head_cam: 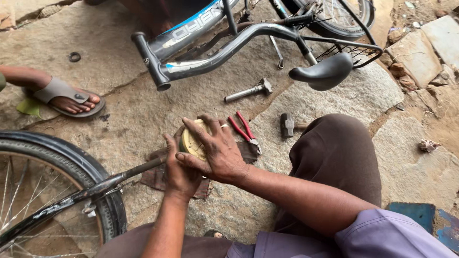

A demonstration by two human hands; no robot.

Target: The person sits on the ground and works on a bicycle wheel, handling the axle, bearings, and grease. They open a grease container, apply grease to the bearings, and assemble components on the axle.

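Tin (192, 142), round and yellowish with a pale lid, sits low over the stone floor (143, 110), held between both hands above a dark rag (158, 174) in the head view. Its lid looks to be on, so as far as I can judge the opening or closing of it is unfinished; nothing from inside shows on the ground.

The left hand (180, 172) cups the tin from below and behind, its grip closed around the side wall. The right hand (217, 150) lies across the top, fingers spread over the lid and curled at its far edge, palm pressing down. The tin thus sits wholly inside the two grips, only the left part of the lid showing.

Just right of the tin lie red-handled pliers (244, 129); farther right, a small hammer (288, 125). Beyond the tin lies a metal spanner (248, 91), and beyond that an upturned bicycle frame (215, 52) with its saddle (322, 71). Left of the tin, a wheel (57, 191); far left, another person's sandalled foot (69, 100).
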